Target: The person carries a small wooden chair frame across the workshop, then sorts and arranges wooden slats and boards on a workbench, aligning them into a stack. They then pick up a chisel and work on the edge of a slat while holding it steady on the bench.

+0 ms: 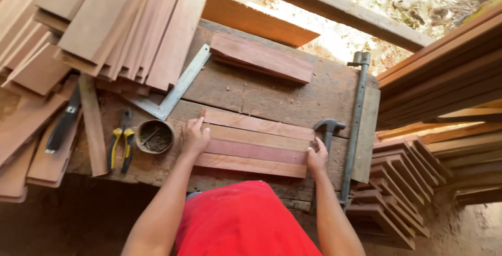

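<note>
Several reddish wooden slats lie side by side on a worn wooden workbench. My left hand presses flat on their left ends, fingers spread. My right hand rests against their right ends, fingers curled on the edge. Neither hand holds a tool. A hammer lies just beyond my right hand. My red shirt hides the bench's near edge.
A tin of nails, yellow-handled pliers and a metal square lie left of the slats. A long bar clamp runs along the bench's right end. Stacked boards sit at upper left, more timber at right.
</note>
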